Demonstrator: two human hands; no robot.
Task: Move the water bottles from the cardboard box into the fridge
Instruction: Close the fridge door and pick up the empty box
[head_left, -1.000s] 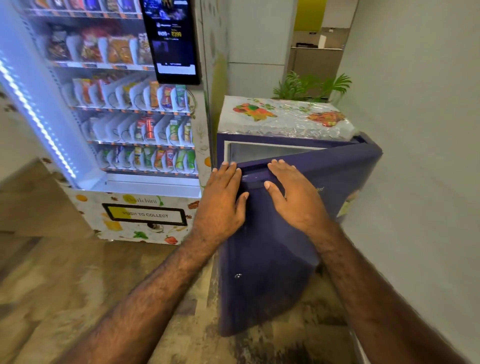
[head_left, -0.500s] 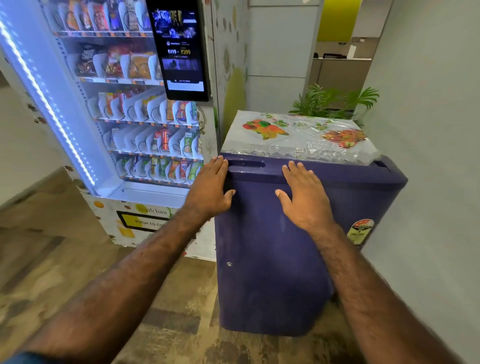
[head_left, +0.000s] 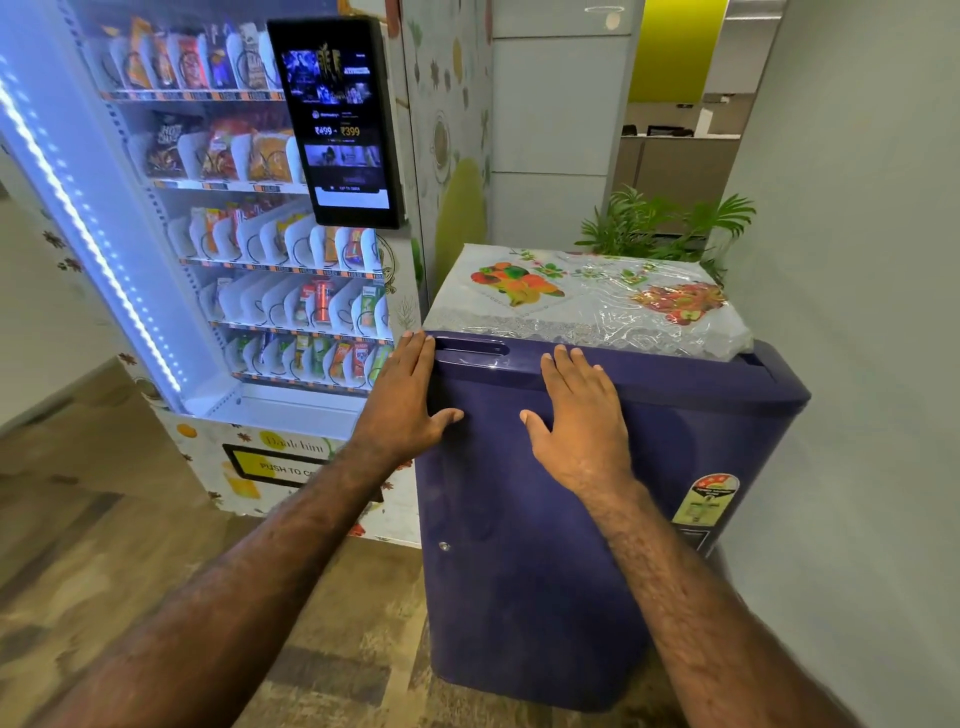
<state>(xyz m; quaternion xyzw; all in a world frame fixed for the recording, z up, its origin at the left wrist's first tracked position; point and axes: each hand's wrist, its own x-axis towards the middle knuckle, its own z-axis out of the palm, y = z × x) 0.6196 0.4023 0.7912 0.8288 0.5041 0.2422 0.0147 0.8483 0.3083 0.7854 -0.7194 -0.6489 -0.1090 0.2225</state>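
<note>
The fridge (head_left: 545, 519) stands right of the vending machine (head_left: 234, 260), just beside it, with a wall to its right. A cover (head_left: 582, 296) lies on top. A plant (head_left: 670, 223) stands behind. Both hands rest on the door's upper front: left hand (head_left: 410, 400) at its left edge, right hand (head_left: 582, 415) nearer the middle.

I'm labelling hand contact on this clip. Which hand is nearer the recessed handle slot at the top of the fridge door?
Left. The left hand touches the handle slot's left end; the right hand lies flat, rightward.
</note>
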